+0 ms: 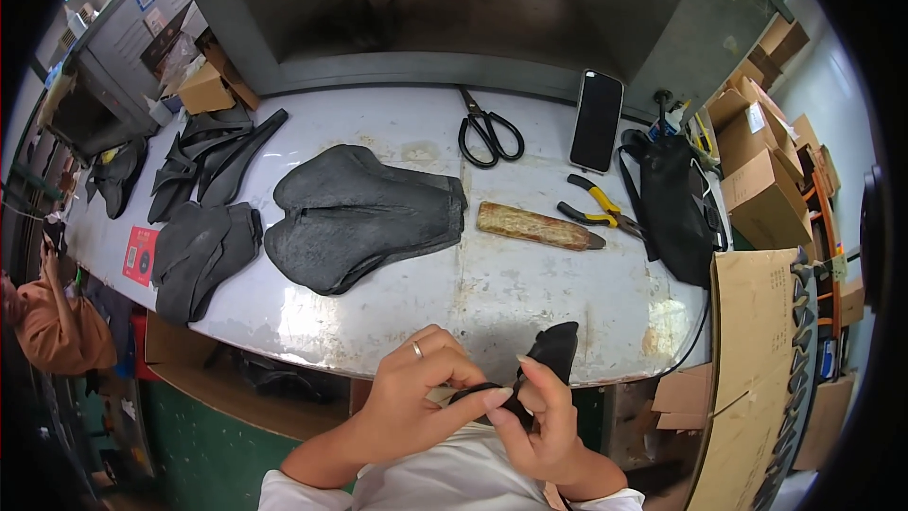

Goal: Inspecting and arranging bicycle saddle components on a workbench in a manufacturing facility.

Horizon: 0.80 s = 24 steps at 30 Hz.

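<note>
Pinching a small black leather piece (549, 355) between both hands just below the worktable's (511, 293) near edge, the left hand (411, 397) and right hand (539, 416) clasp its lower end (pointed tip angling up-right, toward the table).

Around the phone (597, 120), one of its kind on the surface (511, 293): one pair of scissors (488, 130) just to its left, one pair of yellow-handled pliers (598, 209) below it, one wooden-handled tool (537, 226) beside those, one black bag (673, 203) to its right. Far left of it lie three heaps of black moulded pieces (355, 215). Two hands, one small black piece (549, 352) between them.
</note>
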### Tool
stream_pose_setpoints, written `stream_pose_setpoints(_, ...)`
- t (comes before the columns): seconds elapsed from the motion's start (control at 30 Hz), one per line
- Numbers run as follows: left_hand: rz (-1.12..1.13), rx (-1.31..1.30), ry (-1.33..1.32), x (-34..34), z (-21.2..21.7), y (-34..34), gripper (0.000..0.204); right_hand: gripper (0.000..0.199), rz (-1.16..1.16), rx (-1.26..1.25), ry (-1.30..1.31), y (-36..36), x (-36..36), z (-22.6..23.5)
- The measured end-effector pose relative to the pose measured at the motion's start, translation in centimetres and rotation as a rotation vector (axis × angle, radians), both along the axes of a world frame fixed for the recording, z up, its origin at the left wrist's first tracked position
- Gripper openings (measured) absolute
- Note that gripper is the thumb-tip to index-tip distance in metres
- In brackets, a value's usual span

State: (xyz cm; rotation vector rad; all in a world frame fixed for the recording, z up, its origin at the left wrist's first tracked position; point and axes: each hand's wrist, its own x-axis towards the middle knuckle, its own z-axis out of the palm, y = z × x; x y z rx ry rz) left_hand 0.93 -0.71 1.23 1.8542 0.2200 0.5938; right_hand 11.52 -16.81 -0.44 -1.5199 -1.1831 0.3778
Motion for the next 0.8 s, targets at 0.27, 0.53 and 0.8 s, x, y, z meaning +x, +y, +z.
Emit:
stream_pose_setpoints(0.27, -0.395, -1.375, 0.116, 0.1, -3.5, -0.1, 0.02, 0.055, 0.149, 0.032, 0.089, 0.3, 0.7, -0.4)
stream_pose_setpoints(0.53, -0.135, -0.676, 0.167, -0.9, -2.0, 0.1, 0.018, 0.042, 0.162, -0.05, 0.037, 0.7, 1.7, 0.1)
stream_pose_setpoints(0.8, -0.034, -0.022, 0.006, -0.6, -1.2, -0.5, 0.017, 0.043, 0.141, -0.19, 0.442, -0.1, 0.5, 0.6)
